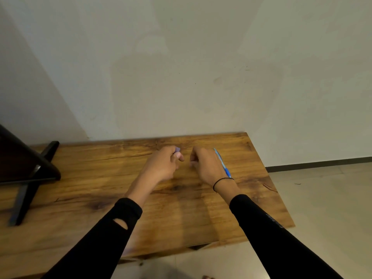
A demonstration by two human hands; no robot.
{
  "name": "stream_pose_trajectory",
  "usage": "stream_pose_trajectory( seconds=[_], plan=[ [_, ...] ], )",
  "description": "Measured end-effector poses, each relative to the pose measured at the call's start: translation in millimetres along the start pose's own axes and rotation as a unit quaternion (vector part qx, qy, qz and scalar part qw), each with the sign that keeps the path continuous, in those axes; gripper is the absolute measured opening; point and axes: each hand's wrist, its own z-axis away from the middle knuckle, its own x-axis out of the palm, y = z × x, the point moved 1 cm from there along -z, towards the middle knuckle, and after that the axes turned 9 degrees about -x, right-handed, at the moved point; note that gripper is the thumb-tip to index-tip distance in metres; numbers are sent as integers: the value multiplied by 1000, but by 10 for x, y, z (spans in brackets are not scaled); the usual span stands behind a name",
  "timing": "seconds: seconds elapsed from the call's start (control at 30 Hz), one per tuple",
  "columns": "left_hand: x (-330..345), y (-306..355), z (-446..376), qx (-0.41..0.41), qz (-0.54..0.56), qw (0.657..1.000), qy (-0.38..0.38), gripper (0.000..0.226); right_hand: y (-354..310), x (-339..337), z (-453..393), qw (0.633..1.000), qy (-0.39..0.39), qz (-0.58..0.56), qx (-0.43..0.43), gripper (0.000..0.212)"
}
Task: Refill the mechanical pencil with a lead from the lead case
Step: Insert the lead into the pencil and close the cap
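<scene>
Peeking from my curled left hand (164, 165) at frame centre is a small purple thing, probably the lead case (177, 150), contents unseen; my right hand (205, 165), fingers bent, seems empty; the blue mechanical pencil (222, 163) lies on the wooden table (80, 178) just right of it.

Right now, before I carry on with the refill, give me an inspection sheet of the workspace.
Surface: wooden table against a plain wall, mostly bare.
Job's things: blue mechanical pencil lying beside the right hand; small purple item, likely the lead case, pinched in the left hand.
Clutter: dark stand at the table's left end.
Hands: left hand closed on the case; right hand curled, contents hidden.
Cables: nothing seen.
Surroundings: tiled floor to the right.
</scene>
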Motion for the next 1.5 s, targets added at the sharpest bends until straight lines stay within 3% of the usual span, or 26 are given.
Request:
stream_pose_trajectory(
  seconds=[0.13, 0.23, 0.7, 1.1, 1.2, 1.33, 1.5],
  plan=[
    [40, 3, -11, 34, -41, 998, -36, 28, 18, -217, -37, 958, 86, -270, 40, 16],
    [63, 44, -11, 45, -40, 997, -57, 27, -12, -309, -6, 929, 109, -352, -7, 12],
    [122, 75, -14, 89, -31, 993, -72, 29, 106, -362, 54, 908, 50, -415, -17, 9],
    [155, 78, -4, 80, -36, 992, -96, 34, 120, -387, 78, 940, 33, -337, -39, 6],
    [148, 60, 0, 46, 21, 994, -102, 33, 17, -336, 96, 956, 24, -290, -38, 20],
    [143, 86, 4, -13, 155, 984, -84, 36, -135, -281, 117, 980, 1, -185, -69, 63],
    [180, 147, 28, -32, 230, 969, -89, 34, -229, -204, 169, 991, 23, -18, -128, 67]
  ],
)
